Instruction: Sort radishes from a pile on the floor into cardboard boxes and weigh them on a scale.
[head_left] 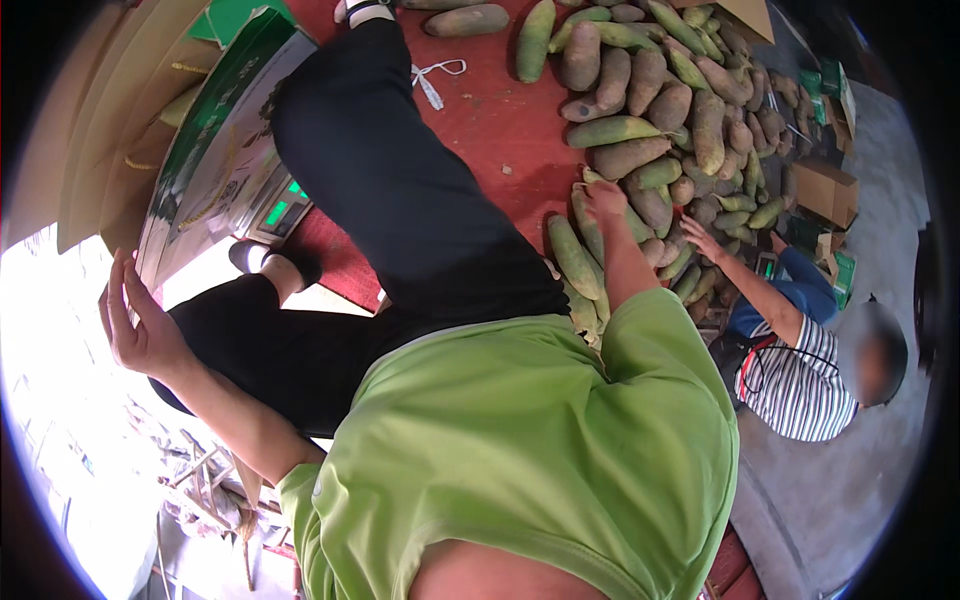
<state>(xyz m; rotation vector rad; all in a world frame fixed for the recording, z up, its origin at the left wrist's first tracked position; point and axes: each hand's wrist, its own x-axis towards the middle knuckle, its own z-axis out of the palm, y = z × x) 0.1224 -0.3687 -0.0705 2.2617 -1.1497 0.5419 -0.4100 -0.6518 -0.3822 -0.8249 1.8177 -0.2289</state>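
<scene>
Seen from above, a lime-green T-shirt [530, 430] fills the lower middle, worn by the person with the head camera. Black trousers [430, 215] cover the legs, which are spread wide, one stretching toward the top edge. Across the upper right sprawls a vegetable pile [708, 130]: dozens of long, plump, gourd-like pieces, some green, others brown and earthy. The pile lies on a red surface [480, 120], which shows between it and the outstretched leg. At upper left leans a large carton [215, 150] with a dark green border. At the right, a co-worker in a striped shirt [795, 393] extends an arm, one hand [703, 240] at the pile's near side. Above that person sits an open brown cardboard box [826, 192].

The person's left hand [145, 325] is raised beside the carton's lower end, palm open, fingers loosely apart and holding nothing. The right hand [605, 203] reaches down to the pile's left edge, over green vegetables; its fingers bend downward, but whether they grip one cannot be told. A scale [277, 212] with glowing green displays stands by the carton. Smallest, a white ribbon [432, 86] lies looped on the red surface.
</scene>
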